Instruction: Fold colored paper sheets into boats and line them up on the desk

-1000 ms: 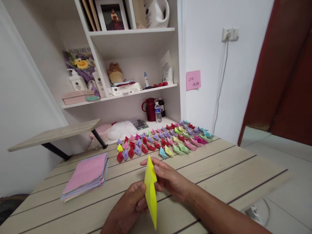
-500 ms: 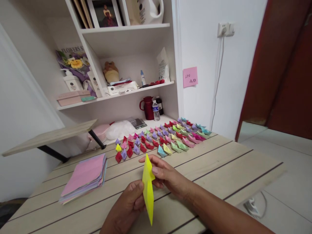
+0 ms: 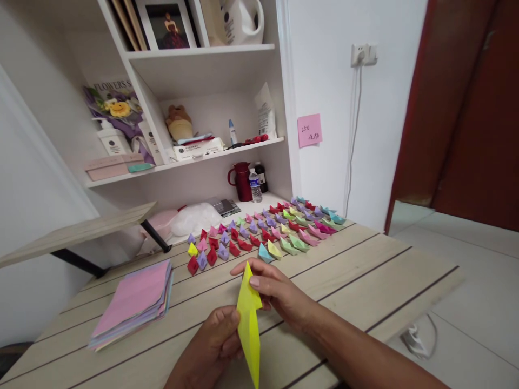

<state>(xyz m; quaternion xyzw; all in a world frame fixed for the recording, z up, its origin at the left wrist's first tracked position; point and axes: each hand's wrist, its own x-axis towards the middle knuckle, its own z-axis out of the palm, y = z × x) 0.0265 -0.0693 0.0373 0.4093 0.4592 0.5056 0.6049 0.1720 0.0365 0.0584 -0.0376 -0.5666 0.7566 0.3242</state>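
Observation:
A long, narrow folded piece of yellow paper (image 3: 248,324) stands on end between both hands, above the wooden table (image 3: 365,275). My left hand (image 3: 213,348) pinches its lower half from the left. My right hand (image 3: 275,292) pinches the pointed upper end, thumb and fingers pressed together. Behind the hands lie rows of several small folded paper boats (image 3: 263,232) in red, purple, pink, green, blue and yellow. A stack of coloured square paper (image 3: 133,302), pink sheet on top, lies to the left.
White shelves (image 3: 203,156) at the back hold bottles, a red jug (image 3: 243,181), a water bottle (image 3: 255,186), a framed photo and boxes. A pink sticky note (image 3: 310,130) is on the wall. A folding wooden flap (image 3: 77,232) sticks out on the left. A dark red door (image 3: 470,108) stands on the right.
The view has shifted slightly, so everything sits a bit further left. Both hands still hold the yellow paper, which has sunk a little lower in the picture.

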